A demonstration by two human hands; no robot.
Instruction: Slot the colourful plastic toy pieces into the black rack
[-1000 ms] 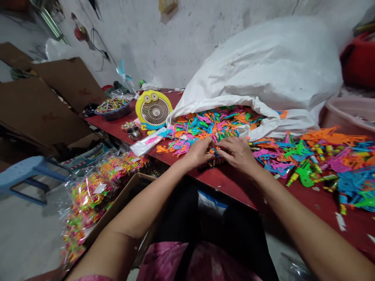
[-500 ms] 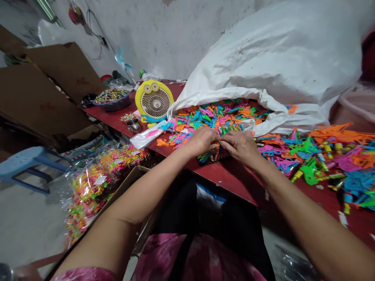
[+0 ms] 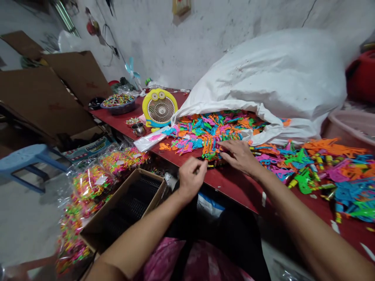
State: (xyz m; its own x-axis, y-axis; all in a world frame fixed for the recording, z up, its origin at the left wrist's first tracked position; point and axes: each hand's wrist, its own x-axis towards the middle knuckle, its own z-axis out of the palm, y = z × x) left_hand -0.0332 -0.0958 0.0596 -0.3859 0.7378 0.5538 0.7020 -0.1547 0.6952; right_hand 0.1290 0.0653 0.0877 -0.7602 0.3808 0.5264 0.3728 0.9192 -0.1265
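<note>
My left hand (image 3: 192, 176) is closed in a pinch just off the front edge of the red table (image 3: 234, 191). Whatever lies between its fingertips is too small or hidden to make out. My right hand (image 3: 241, 156) has its fingers stretched out to the left, thumb apart. Its fingertips rest at the side of a row of small colourful plastic toys (image 3: 209, 147), orange, green and blue. Something dark shows beneath the row, partly hidden. Behind it, a heap of similar plastic pieces (image 3: 211, 123) spills out of a large white sack (image 3: 263, 74).
More plastic toys (image 3: 304, 168) with yellow ends lie at right. A yellow fan (image 3: 160, 109), metal cup (image 3: 138, 129) and full basin (image 3: 119, 105) stand at left. An open carton (image 3: 129, 207) with black items sits below the edge, beside bagged pieces (image 3: 90, 183) and a blue stool (image 3: 32, 160).
My left hand has drawn back from the row of toys, down and left, apart from my right hand. My right hand stays by the row. The view has shifted, showing the open carton.
</note>
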